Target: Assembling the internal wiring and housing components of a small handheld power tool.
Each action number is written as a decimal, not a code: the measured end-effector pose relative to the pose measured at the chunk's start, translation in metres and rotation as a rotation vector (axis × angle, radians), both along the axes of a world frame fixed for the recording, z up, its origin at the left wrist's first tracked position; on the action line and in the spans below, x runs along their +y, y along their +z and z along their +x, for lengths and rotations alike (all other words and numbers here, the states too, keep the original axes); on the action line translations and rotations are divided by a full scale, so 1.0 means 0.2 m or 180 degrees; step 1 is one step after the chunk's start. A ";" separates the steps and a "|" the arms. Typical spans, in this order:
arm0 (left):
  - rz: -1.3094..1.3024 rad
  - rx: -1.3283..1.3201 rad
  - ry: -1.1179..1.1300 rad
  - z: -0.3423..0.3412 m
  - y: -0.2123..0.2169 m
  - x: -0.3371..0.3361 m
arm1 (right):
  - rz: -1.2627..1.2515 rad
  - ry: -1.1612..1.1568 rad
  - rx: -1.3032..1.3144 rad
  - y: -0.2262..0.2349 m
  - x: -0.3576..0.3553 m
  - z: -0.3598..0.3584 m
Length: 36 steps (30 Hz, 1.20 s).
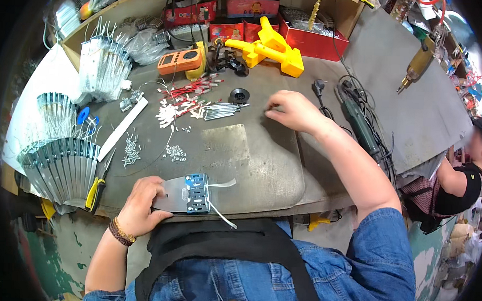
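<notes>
My left hand (143,204) grips the left end of a flat metal plate (170,195) at the front edge of the bench. Across the plate's right end sits a slotted bracket with blue film (197,194), and two pale strips (223,183) stick out from it. My right hand (296,111) hovers over the bench, right of a black round spool (239,95) and a bundle of thin metal rods (224,111). Its fingers are curled together; whatever they hold, if anything, is hidden. Small screws (132,150) and small metal nuts or fittings (175,153) lie in piles beyond the plate.
Fanned metal plates (63,167) and yellow-black pliers (97,190) lie at left. An orange multimeter (179,60), red-and-white wired parts (192,94) and a yellow plastic tool (275,50) stand farther back. A corded green power tool (360,126) lies at right. Another person (460,179) sits beyond.
</notes>
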<state>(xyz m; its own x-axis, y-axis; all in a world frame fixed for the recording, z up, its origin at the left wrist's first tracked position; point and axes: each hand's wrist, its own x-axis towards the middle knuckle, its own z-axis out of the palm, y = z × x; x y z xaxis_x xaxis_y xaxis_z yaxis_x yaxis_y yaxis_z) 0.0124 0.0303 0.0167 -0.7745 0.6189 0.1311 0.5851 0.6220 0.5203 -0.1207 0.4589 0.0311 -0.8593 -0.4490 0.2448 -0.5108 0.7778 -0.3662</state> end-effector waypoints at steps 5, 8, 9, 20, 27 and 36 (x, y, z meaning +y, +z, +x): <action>0.0099 0.0298 -0.0251 -0.06 0.07 0.39 | 0.0066 -0.0310 0.0129 -0.06 -0.23 -0.34; -0.0141 0.0323 -0.0331 -0.06 0.08 0.51 | 0.0116 -0.0518 0.0715 -0.07 -0.28 -0.46; -0.0395 0.0324 -0.0186 -0.05 0.09 0.51 | 0.0323 -0.0709 0.0555 -0.04 -0.28 -0.49; -0.0473 0.0401 -0.0514 -0.12 0.00 0.24 | 0.1731 -0.1576 0.0146 -0.05 -0.50 -0.98; 0.0090 0.0335 -0.0063 -0.12 -0.06 0.17 | 0.1561 -0.1064 0.0157 0.01 -0.49 -0.90; -0.0721 0.0529 -0.0800 -0.10 0.11 0.17 | -0.2903 -0.0727 -0.1352 0.08 -0.18 -0.35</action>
<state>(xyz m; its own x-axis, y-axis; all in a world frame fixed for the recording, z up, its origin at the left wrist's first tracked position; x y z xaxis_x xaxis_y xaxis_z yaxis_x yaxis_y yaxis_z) -0.0072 0.0645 0.0391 -0.5745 0.8146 0.0802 0.7990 0.5368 0.2712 -0.1909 0.4224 0.0479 -0.9960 -0.0598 0.0668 -0.0764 0.1761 -0.9814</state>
